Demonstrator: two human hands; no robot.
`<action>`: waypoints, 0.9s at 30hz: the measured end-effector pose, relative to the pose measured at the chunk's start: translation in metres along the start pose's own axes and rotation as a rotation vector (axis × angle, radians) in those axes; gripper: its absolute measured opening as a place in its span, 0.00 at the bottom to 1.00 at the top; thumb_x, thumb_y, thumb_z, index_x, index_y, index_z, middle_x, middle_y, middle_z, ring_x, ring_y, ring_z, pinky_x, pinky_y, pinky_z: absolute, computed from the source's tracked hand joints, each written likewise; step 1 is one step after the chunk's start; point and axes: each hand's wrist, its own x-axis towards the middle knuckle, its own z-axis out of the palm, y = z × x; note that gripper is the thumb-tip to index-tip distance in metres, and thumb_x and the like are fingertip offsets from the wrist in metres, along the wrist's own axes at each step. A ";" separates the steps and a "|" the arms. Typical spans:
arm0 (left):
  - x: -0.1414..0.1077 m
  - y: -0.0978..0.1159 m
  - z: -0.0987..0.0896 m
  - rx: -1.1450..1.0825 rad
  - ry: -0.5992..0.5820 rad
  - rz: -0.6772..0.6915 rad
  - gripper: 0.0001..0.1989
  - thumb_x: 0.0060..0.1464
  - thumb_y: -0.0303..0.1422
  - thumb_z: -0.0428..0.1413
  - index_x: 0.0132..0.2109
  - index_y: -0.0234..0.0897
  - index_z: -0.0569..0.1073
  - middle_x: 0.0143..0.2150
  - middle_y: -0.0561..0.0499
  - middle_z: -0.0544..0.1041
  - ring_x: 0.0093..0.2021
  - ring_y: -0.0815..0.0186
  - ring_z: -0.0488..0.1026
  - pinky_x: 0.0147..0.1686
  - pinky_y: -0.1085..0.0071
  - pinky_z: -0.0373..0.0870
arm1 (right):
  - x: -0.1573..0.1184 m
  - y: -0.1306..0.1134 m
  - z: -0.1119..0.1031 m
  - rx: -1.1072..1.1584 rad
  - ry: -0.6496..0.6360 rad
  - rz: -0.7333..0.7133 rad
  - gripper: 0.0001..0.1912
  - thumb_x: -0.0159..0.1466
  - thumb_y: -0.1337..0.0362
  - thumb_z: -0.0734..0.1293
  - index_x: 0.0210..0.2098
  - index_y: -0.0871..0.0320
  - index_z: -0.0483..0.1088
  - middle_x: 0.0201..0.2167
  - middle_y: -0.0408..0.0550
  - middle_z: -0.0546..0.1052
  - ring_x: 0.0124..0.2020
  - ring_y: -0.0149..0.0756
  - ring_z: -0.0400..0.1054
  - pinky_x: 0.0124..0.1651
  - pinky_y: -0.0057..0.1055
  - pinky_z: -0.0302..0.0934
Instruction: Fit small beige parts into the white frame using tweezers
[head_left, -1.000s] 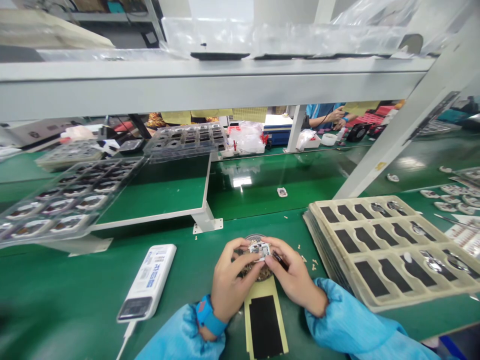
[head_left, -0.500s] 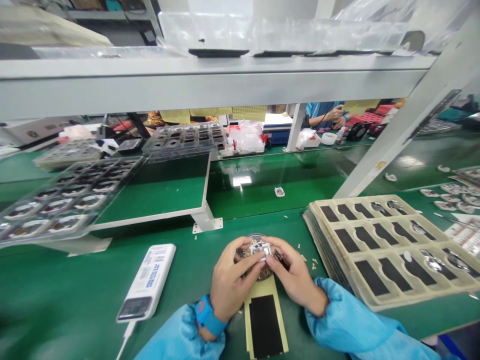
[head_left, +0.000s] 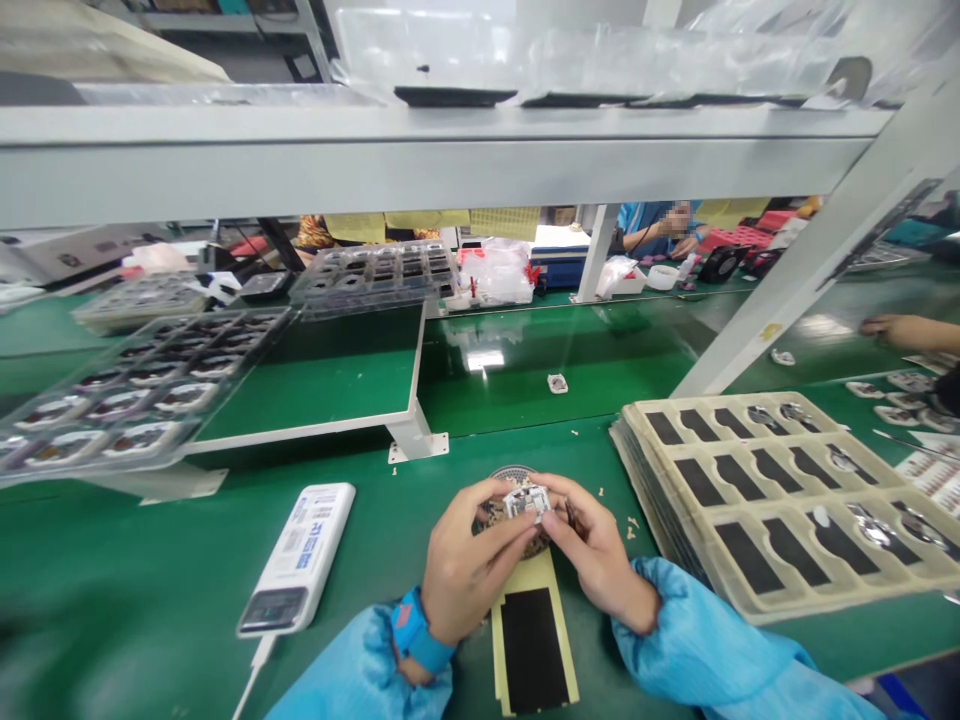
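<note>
Between my fingertips is a small white and silver part (head_left: 527, 501), squarish, with fine detail on its face that I cannot make out. My left hand (head_left: 466, 548) pinches its left side, and my right hand (head_left: 592, 550) grips its right side. Behind and below it, partly hidden by my hands, sits a round dish (head_left: 512, 473) with small brownish pieces in it. A yellow-bordered black pad (head_left: 534, 650) lies on the bench just in front of my hands.
At the right stands a stack of cream trays (head_left: 757, 480), some slots holding shiny parts. A white power bank (head_left: 300, 560) with a cable lies left. Clear trays (head_left: 142, 400) rest on a raised platform (head_left: 337, 380). A co-worker's hand (head_left: 911, 332) reaches in at far right.
The white part is tilted slightly differently in my fingers. A co-worker's hand has come into view at the far right. The whole view has shifted slightly.
</note>
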 end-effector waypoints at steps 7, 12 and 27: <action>-0.003 -0.009 0.007 -0.051 -0.083 -0.168 0.24 0.60 0.32 0.62 0.63 0.45 0.69 0.58 0.46 0.75 0.57 0.59 0.73 0.56 0.60 0.73 | 0.007 -0.007 0.000 -0.052 -0.038 -0.022 0.19 0.71 0.57 0.66 0.59 0.53 0.70 0.57 0.53 0.76 0.59 0.44 0.71 0.62 0.41 0.66; -0.004 -0.022 0.014 -0.038 -0.056 -0.301 0.20 0.61 0.35 0.62 0.59 0.46 0.72 0.55 0.48 0.76 0.41 0.64 0.76 0.44 0.65 0.76 | 0.011 -0.008 -0.001 -0.068 0.039 0.029 0.25 0.69 0.61 0.67 0.63 0.55 0.62 0.36 0.44 0.76 0.38 0.35 0.74 0.44 0.32 0.69; 0.151 -0.121 0.115 0.294 -0.492 -0.234 0.30 0.58 0.40 0.62 0.65 0.36 0.69 0.66 0.41 0.68 0.66 0.51 0.64 0.65 0.57 0.62 | 0.011 -0.019 -0.009 -0.286 0.058 -0.146 0.19 0.71 0.59 0.64 0.25 0.58 0.74 0.24 0.44 0.73 0.28 0.34 0.67 0.32 0.30 0.60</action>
